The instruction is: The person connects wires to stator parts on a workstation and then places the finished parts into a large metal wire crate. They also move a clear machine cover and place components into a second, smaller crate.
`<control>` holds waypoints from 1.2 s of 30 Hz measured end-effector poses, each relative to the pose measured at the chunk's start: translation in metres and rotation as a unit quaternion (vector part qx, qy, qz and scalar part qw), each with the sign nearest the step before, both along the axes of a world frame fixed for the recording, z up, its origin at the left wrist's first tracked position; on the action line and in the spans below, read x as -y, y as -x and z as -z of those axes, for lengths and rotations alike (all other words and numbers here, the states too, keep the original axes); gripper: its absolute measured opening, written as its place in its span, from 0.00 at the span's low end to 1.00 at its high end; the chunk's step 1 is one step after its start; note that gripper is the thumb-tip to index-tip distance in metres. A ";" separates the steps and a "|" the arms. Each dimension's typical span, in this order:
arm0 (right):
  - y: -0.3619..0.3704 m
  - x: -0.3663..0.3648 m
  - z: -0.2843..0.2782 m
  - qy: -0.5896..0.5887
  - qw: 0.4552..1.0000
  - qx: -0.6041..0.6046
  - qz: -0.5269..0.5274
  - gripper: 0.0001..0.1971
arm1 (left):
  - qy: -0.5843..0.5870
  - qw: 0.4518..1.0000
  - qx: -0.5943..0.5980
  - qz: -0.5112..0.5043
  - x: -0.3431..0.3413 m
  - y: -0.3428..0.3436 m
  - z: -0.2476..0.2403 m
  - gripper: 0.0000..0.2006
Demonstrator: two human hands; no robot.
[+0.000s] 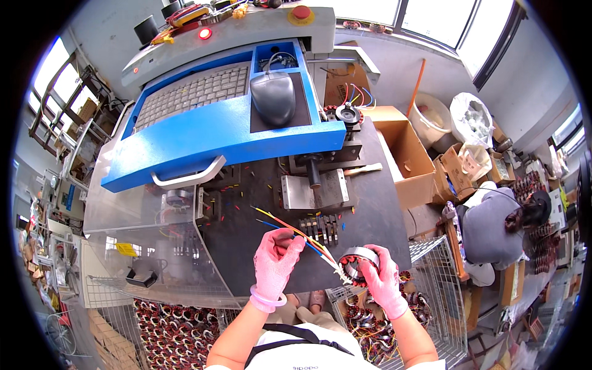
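My right hand (383, 280), in a pink glove, grips a ring-shaped motor stator (360, 253) with a metal outer ring and red-and-black windings inside. From the stator's left side, yellow, red and blue lead wires (320, 244) fan out up and to the left, with white sleeving near their base. My left hand (277, 258), gloved in pink, has its fingers curled in against these wires. The blue wire passes at its fingertips, partly covered by them. A pink ring circles the left wrist.
A dark worktop (246, 259) holds scattered wire bits, a metal block (316, 190), a row of small clamps (319, 229) and a brush (364, 169). Above is a blue keyboard tray (222, 145) with a mouse (272, 97). Wire baskets of stators (176, 333) stand below. A person (493, 225) sits at right.
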State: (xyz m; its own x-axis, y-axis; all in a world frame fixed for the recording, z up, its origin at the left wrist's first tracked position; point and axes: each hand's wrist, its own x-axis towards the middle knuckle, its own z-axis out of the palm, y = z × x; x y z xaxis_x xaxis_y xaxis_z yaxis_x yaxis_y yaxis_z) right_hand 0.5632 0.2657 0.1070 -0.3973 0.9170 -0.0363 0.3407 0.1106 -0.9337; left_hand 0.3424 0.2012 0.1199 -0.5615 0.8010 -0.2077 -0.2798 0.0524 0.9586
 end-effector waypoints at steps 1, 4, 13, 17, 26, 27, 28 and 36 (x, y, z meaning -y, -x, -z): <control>0.002 0.001 -0.003 -0.011 1.000 0.007 0.000 0.18 | -0.001 1.000 0.011 0.001 -0.002 0.001 0.001 0.14; 0.005 -0.001 0.000 -0.044 0.999 0.018 -0.005 0.19 | 0.036 0.999 0.013 0.024 -0.009 0.009 -0.002 0.13; 0.059 -0.078 0.031 -0.274 0.941 0.137 -0.145 0.20 | 0.037 0.988 0.025 -0.146 0.012 0.020 0.035 0.13; 0.106 -0.129 0.062 -0.278 0.938 0.130 -0.160 0.21 | -0.020 0.997 0.049 -0.064 0.020 0.016 0.066 0.11; 0.155 -0.193 0.080 -0.328 0.923 0.104 -0.170 0.24 | -0.039 0.999 0.036 0.000 -0.017 0.013 0.105 0.13; 0.154 -0.194 0.077 -0.318 0.928 0.098 -0.169 0.24 | -0.033 0.999 0.040 -0.002 -0.020 0.013 0.106 0.13; 0.152 -0.196 0.074 -0.308 0.932 0.093 -0.166 0.24 | -0.039 0.999 0.037 -0.001 -0.023 0.012 0.106 0.13; 0.141 -0.107 0.082 0.070 0.979 0.066 -0.179 0.16 | 0.017 0.984 -0.163 0.076 -0.023 0.016 0.087 0.16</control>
